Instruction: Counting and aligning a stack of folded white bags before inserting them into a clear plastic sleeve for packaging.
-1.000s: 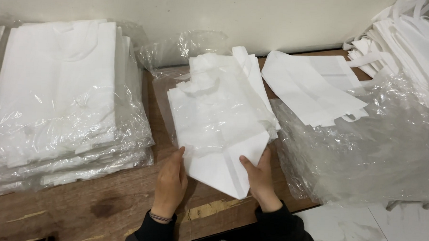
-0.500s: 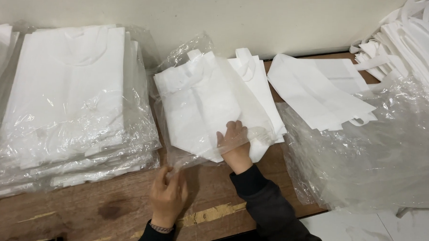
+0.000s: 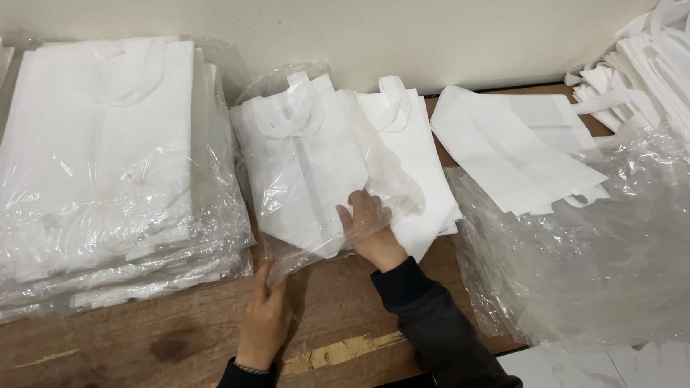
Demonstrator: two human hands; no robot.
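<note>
At bench centre: white bag (image 3: 308, 166) now half inside clear sleeve (image 3: 391, 180).
Left hand (image 3: 264, 321): grip pinches sleeve mouth.
Right hand (image 3: 368, 221): moved inside sleeve, flat on bag.
Meaning: bagging is underway.

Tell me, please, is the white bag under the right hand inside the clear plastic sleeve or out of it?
Partly inside: clear film covers the white bag and right hand, while the left hand holds the sleeve's open edge.
</note>
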